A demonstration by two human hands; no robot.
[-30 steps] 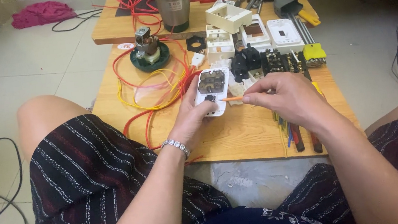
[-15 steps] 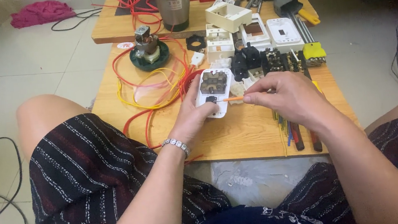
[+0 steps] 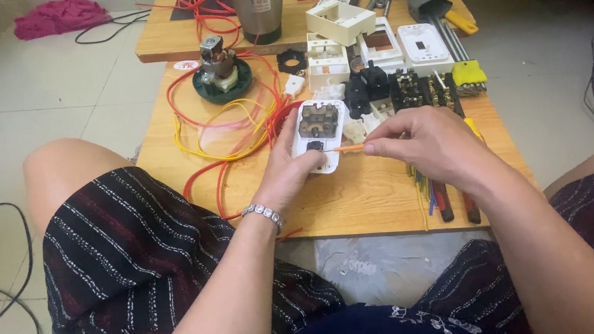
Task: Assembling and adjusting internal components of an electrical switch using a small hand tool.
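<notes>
The left hand (image 3: 284,172) is cradling a white socket plate (image 3: 319,135) over the wooden table (image 3: 360,189), fingers wrapped around its edge; the right hand (image 3: 423,145) is pinching a small orange-handled screwdriver (image 3: 348,149), tip poking at the plate's lower dark block; I'd say keeping the tip square in the screw and the plate braced against the palm is what matters here, so it isn't slipping toward the red and yellow wires (image 3: 232,133) just beside it.

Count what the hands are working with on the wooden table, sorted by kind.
Hands: 2, left and right
White socket plate: 1
Orange screwdriver: 1
Total: 4
</notes>
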